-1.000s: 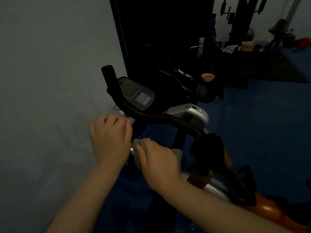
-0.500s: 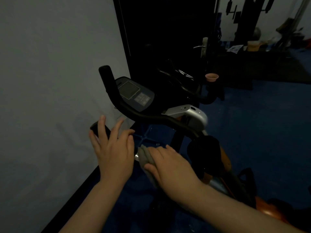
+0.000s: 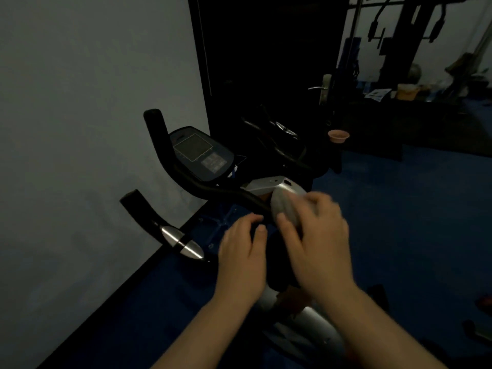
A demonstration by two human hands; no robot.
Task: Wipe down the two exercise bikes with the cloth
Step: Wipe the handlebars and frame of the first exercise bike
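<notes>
The right hand holds the grey cloth bunched in its grip against the handlebar of the near bike, to rub it; the left hand rests loosely curled beside it, probably steadying; the second bike stands behind.

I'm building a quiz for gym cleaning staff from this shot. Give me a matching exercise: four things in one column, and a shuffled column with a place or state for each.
Things:
1. grey cloth
2. console
3. left hand
4. pink cup

Places or states:
A. far back, by the dark doorway
B. bunched in the right hand
C. between the handlebars, screen dark
D. fingers curled at the bar, no cloth

Pairs: 1-B, 2-C, 3-D, 4-A
</notes>
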